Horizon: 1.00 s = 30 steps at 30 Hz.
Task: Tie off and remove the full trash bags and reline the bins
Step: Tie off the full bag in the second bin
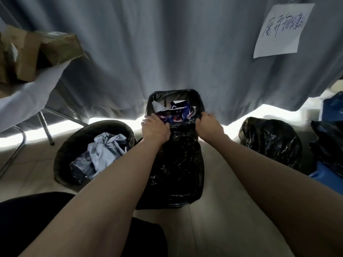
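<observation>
gripping the near rim of the black trash bag in the middle bin, our left hand and right hand are both closed on plastic; round bin sits left, tied bag right.

Both hands grip the near rim of the black bag lining the middle bin. The left hand closes on the rim's left part, the right hand on its right. Paper and wrappers fill the bag's open mouth. Left of this bag stands a round bin holding crumpled grey plastic. Right of it sits a filled black sack. Behind it hangs a grey curtain bearing a handwritten sheet.
</observation>
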Motion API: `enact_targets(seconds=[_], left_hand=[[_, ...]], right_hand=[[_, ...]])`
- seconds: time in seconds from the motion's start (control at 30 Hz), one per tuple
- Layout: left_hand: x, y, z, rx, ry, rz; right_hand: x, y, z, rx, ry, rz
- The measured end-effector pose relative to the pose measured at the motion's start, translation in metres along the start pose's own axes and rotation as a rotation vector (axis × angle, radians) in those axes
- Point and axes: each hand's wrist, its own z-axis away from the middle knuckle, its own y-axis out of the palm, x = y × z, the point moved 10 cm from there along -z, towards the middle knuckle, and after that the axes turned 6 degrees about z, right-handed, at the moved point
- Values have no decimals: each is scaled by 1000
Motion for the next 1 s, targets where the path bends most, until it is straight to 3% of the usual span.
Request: enact_targets(seconds=[0.13,0.33,0.7,1.0], left_hand=[[1,7,-11,-2,-82,162],[-23,9,-14,-36,-14,208],[-109,11,12,-15,107,392],[-159,6,61,-16,273,15]], right_hand=[[-8,9,-15,-21,181,-188],[-35,0,-21,-158,386,-362],[-132,-47,17,-274,579,-377],[-177,-78,73,-224,552,-274]])
